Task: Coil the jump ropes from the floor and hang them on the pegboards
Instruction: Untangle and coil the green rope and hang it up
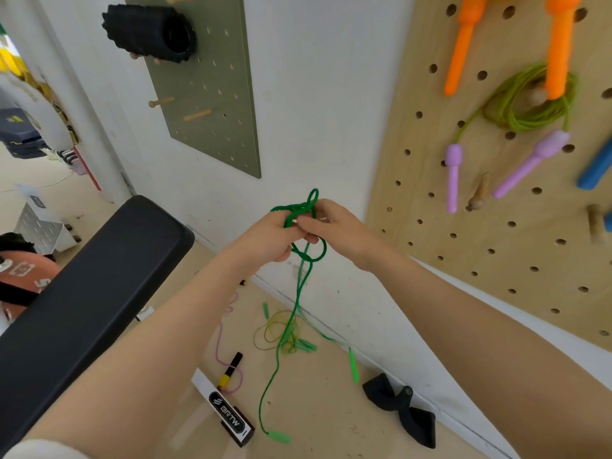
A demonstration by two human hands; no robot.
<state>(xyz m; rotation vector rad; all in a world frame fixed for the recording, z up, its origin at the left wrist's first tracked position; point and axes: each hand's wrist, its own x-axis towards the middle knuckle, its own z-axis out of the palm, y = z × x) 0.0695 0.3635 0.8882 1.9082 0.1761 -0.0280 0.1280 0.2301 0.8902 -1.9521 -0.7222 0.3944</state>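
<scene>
A dark green jump rope (299, 289) is bunched into small loops between my hands in front of the white wall. My left hand (268, 240) grips the loops from the left, and my right hand (334, 230) pinches them from the right. The rope's tail hangs down to a green handle (279, 437) near the floor; a second green handle (353, 364) lies by the baseboard. A thin yellow-green rope (278, 332) lies tangled on the floor. A pink rope with a black and yellow handle (230, 369) lies beside it. The wooden pegboard (463, 226) on the right holds a coiled rope with purple handles (530, 107).
A black padded bench (86, 293) fills the left. A green pegboard (205, 94) with wooden pegs carries a black foam roller (149, 33). Orange handles (559, 44) hang on the wooden board. A black strap (402, 412) lies on the floor by the wall.
</scene>
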